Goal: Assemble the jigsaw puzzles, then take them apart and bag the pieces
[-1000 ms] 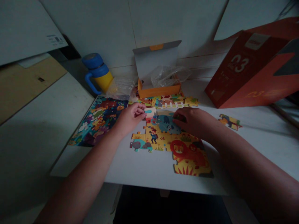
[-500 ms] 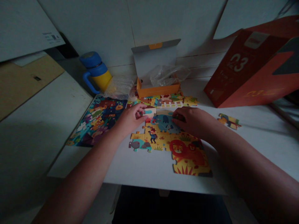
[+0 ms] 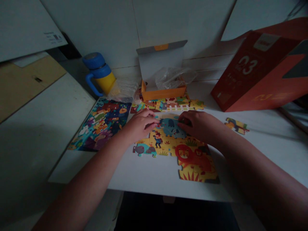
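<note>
A partly assembled yellow animal puzzle [image 3: 192, 160] with a red lion and a blue elephant [image 3: 169, 125] lies on the white table [image 3: 149, 176]. My left hand [image 3: 141, 125] is closed with its fingertips pressed down at the puzzle's upper left edge, beside the elephant. The small pale puzzle piece under those fingers is hidden. My right hand [image 3: 199, 125] lies palm down on the puzzle's upper right part, fingers stretched toward the elephant. The two hands' fingertips are a short way apart.
A finished dark blue puzzle [image 3: 103, 123] lies to the left. Loose pieces [image 3: 173, 104] sit behind the puzzle, before an open orange box [image 3: 163, 92] holding a plastic bag [image 3: 173, 77]. A blue-and-yellow cup [image 3: 99, 73], a large red box [image 3: 260, 70] and a stray piece [image 3: 237, 125] stand around.
My left hand moved right and down with the pale piece, from beside the puzzle onto its upper left edge; the piece is now covered by the fingers. The right hand stayed put.
</note>
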The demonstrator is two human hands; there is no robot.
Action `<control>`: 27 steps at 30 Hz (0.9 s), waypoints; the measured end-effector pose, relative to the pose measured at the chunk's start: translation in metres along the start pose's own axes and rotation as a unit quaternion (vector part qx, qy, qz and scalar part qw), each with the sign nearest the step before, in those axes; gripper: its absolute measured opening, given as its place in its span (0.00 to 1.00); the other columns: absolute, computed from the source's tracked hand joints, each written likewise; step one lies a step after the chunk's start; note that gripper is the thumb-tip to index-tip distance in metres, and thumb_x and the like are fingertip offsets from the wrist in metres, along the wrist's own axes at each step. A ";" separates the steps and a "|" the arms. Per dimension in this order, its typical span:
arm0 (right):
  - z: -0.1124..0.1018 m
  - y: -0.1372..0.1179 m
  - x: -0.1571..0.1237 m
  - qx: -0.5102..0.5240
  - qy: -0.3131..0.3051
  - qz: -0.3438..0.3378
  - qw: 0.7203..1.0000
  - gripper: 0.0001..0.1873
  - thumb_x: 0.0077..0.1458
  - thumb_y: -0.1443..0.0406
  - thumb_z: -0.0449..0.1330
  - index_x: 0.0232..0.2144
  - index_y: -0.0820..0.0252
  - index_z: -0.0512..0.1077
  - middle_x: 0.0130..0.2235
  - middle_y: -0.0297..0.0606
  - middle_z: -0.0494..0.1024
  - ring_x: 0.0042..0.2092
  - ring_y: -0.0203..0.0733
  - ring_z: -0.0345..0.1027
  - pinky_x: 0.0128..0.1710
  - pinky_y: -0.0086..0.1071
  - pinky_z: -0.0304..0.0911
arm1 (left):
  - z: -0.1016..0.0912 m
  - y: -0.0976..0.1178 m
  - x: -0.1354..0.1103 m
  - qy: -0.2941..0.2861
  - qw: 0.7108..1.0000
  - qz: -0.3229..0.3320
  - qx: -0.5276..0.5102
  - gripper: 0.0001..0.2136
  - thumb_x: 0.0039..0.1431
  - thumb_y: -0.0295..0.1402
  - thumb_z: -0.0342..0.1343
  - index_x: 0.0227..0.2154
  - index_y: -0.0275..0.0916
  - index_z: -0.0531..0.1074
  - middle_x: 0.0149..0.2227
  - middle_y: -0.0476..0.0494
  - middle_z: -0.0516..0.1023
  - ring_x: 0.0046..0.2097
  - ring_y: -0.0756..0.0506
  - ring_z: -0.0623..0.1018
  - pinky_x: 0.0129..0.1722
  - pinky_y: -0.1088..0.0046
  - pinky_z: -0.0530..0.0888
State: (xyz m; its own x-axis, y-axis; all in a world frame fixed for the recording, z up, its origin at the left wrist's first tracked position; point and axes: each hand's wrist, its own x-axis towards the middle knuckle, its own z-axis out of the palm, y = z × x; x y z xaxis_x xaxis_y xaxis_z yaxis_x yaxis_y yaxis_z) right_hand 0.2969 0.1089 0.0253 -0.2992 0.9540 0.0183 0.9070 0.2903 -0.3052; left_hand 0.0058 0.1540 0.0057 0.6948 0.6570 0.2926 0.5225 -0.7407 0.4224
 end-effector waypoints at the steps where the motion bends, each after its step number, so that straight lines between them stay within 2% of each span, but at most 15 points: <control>1: 0.000 0.000 0.000 -0.001 0.000 0.000 1.000 0.12 0.67 0.57 0.59 0.44 0.56 0.78 0.39 0.42 0.83 0.35 0.44 0.72 0.34 0.36 0.60 | 0.000 0.002 0.001 -0.007 1.000 0.007 0.006 0.09 0.72 0.31 0.59 0.48 0.46 0.83 0.56 0.39 0.79 0.60 0.39 0.77 0.65 0.50 0.72; 5: 0.003 0.003 0.001 0.003 0.004 -0.006 1.000 0.13 0.66 0.56 0.60 0.45 0.56 0.78 0.39 0.42 0.83 0.35 0.45 0.72 0.35 0.36 0.61 | 0.002 0.006 0.004 -0.046 0.999 0.024 0.012 0.11 0.72 0.31 0.60 0.53 0.48 0.81 0.61 0.41 0.80 0.65 0.39 0.76 0.72 0.46 0.64; 13: 0.001 0.001 0.000 0.000 0.001 0.001 1.000 0.13 0.66 0.56 0.59 0.45 0.55 0.78 0.39 0.41 0.83 0.35 0.44 0.72 0.34 0.35 0.59 | 0.005 0.007 0.004 -0.054 0.998 0.018 0.011 0.10 0.71 0.33 0.62 0.52 0.46 0.81 0.62 0.40 0.80 0.65 0.38 0.77 0.72 0.47 0.64; 17: 0.002 0.002 0.000 -0.003 -0.001 0.008 1.000 0.14 0.66 0.56 0.60 0.46 0.55 0.78 0.38 0.40 0.83 0.34 0.44 0.72 0.33 0.35 0.60 | -0.001 0.010 0.003 -0.054 0.998 0.009 0.015 0.10 0.72 0.33 0.59 0.52 0.47 0.80 0.61 0.42 0.81 0.65 0.39 0.76 0.71 0.49 0.65; 20: 0.003 0.002 0.000 -0.003 0.000 0.006 1.000 0.13 0.66 0.56 0.60 0.46 0.56 0.78 0.39 0.41 0.83 0.34 0.44 0.72 0.33 0.35 0.60 | -0.015 0.002 -0.003 -0.016 0.997 -0.040 0.062 0.12 0.74 0.32 0.55 0.53 0.44 0.80 0.57 0.40 0.82 0.63 0.38 0.77 0.68 0.52 0.69; 22: 0.003 0.002 0.000 -0.005 0.005 0.004 1.000 0.14 0.66 0.56 0.60 0.46 0.56 0.79 0.39 0.41 0.83 0.34 0.44 0.72 0.33 0.34 0.60 | -0.026 -0.010 -0.012 0.014 0.990 -0.095 0.103 0.13 0.72 0.37 0.57 0.55 0.42 0.79 0.57 0.36 0.80 0.61 0.36 0.77 0.66 0.53 0.71; 25: 0.003 0.001 0.000 -0.010 0.005 0.006 1.000 0.14 0.66 0.56 0.60 0.47 0.56 0.79 0.39 0.41 0.83 0.34 0.44 0.73 0.33 0.35 0.60 | -0.037 -0.030 -0.025 0.009 0.983 -0.141 0.121 0.20 0.66 0.48 0.64 0.54 0.42 0.79 0.58 0.35 0.77 0.61 0.32 0.76 0.65 0.54 0.71; 27: 0.002 0.001 0.000 -0.010 0.000 0.008 1.000 0.14 0.66 0.56 0.60 0.47 0.56 0.79 0.39 0.41 0.83 0.35 0.45 0.73 0.34 0.35 0.60 | -0.040 -0.038 -0.030 -0.006 0.981 -0.157 0.109 0.22 0.64 0.50 0.65 0.55 0.42 0.79 0.59 0.35 0.75 0.61 0.32 0.75 0.65 0.55 0.71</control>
State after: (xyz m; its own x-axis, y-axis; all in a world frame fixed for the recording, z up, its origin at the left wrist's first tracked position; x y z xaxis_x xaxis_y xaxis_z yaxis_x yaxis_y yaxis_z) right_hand 0.2973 0.1087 0.0228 -0.2842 0.9587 0.0125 0.9175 0.2757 -0.2867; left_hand -0.0545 0.1683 0.0148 0.4871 0.8573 0.1667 0.8046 -0.5148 0.2959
